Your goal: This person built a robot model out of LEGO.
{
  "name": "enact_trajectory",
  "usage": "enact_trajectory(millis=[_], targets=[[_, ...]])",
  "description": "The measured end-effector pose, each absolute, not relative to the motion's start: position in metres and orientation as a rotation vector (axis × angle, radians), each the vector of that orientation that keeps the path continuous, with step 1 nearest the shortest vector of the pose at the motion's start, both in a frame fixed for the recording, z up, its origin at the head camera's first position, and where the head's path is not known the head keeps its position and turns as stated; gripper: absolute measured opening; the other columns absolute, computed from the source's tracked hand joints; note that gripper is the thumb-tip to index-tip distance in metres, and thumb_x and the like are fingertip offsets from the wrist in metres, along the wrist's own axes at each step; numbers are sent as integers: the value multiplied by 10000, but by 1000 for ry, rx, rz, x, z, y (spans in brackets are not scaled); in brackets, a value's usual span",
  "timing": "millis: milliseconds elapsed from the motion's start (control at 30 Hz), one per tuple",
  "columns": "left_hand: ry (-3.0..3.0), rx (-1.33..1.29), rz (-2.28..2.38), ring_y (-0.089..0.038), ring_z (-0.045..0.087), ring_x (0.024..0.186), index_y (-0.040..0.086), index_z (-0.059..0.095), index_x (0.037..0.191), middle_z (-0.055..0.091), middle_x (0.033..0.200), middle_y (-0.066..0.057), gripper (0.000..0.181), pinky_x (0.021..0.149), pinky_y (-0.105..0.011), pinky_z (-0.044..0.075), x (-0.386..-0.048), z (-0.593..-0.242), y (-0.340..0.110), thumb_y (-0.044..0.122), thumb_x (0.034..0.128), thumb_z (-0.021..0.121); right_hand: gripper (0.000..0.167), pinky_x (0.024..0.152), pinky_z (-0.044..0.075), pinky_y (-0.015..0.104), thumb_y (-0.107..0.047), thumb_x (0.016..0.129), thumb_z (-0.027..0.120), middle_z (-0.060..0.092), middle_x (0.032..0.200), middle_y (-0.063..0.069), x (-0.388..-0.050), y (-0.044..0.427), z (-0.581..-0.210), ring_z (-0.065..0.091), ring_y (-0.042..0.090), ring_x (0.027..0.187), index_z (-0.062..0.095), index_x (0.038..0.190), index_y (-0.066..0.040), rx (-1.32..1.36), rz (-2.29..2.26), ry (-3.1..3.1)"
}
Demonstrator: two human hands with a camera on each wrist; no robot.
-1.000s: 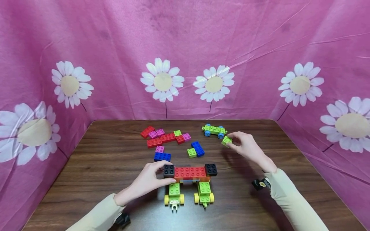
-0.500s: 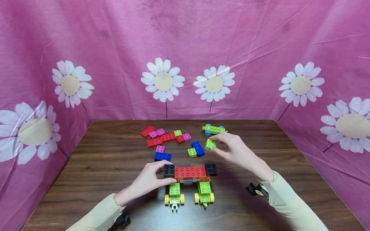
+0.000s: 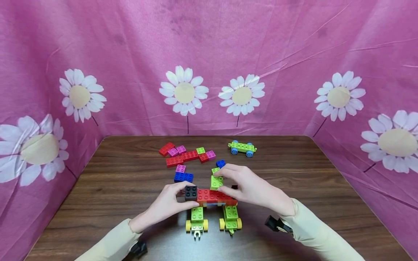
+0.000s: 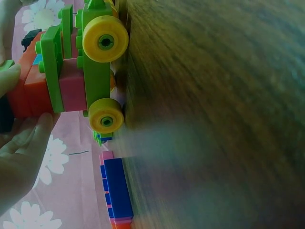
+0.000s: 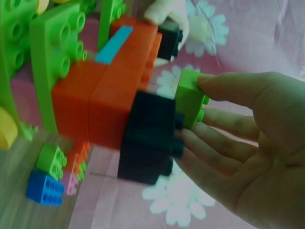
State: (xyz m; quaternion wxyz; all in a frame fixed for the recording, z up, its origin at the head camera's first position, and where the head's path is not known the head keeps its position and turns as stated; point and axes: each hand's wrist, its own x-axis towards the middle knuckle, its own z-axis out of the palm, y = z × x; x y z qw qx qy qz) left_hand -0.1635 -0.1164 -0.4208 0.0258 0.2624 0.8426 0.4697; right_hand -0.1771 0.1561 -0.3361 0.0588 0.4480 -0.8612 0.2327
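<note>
A brick build on two wheeled bases stands at the front middle of the table, with red bricks [image 3: 206, 196] bridging its top. Black bricks [image 3: 191, 193] sit at its two ends; in the head view the right one is mostly behind my right hand. My left hand [image 3: 169, 201] grips the left end of the build, thumb in front and fingers behind. Between thumb and fingers, my right hand [image 3: 253, 186] pinches a light green brick [image 3: 216, 182] over the red bricks. In the right wrist view that green brick [image 5: 188, 98] appears apart from them, studs towards the palm.
A green wheeled base [image 3: 242, 147] with blue wheels stands at the back right. Red bricks [image 3: 183, 158], pink bricks [image 3: 180, 168] and blue bricks [image 3: 183, 177] lie behind the build on the wooden table [image 3: 124, 181]. A pink flowered cloth [image 3: 209, 43] hangs behind.
My right hand has carried the green brick left and towards me, from beside the blue-wheeled base to above the red bricks. The left hand and the build stay put.
</note>
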Motion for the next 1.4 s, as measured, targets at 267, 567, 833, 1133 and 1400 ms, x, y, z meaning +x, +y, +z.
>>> enact_trajectory(millis=[267, 567, 833, 1133, 1400], targets=[[2602, 812, 1445, -54, 679, 919, 101, 671, 1184, 739, 1019, 23, 462, 828, -236, 570, -164, -421, -117, 393, 842, 777, 317, 657, 521, 144, -203, 894, 738, 681, 1064, -2, -173, 143, -342, 558, 54, 763, 676, 1188, -100, 1416, 691, -2684], [2590, 800, 1435, -62, 671, 927, 111, 666, 1195, 739, 1043, 15, 468, 832, -231, 566, -164, -420, -117, 405, 846, 769, 311, 629, 454, 97, -223, 911, 721, 680, 1053, -7, -172, 138, -345, 548, 94, 728, 675, 1194, -106, 1457, 668, -2695], [2584, 798, 1434, -58, 668, 916, 100, 665, 1195, 738, 1040, 12, 467, 825, -223, 565, -164, -421, -117, 394, 848, 770, 285, 631, 456, 97, -212, 908, 724, 679, 1028, -6, -173, 136, -347, 559, 88, 723, 687, 1169, -104, 1473, 666, -2665], [2608, 802, 1422, -59, 670, 915, 104, 668, 1194, 740, 1032, 23, 473, 822, -229, 566, -164, -421, -117, 403, 844, 773, 268, 661, 531, 181, -190, 886, 747, 701, 1027, 20, -173, 134, -346, 606, 112, 775, 706, 1129, -86, 1476, 702, -2651], [2605, 806, 1439, -53, 671, 909, 111, 674, 1181, 737, 1016, 29, 457, 822, -232, 568, -164, -421, -117, 397, 840, 778, 267, 659, 523, 155, -180, 883, 749, 724, 1030, 35, -174, 132, -342, 631, 125, 789, 725, 1123, -65, 1489, 687, -2679]])
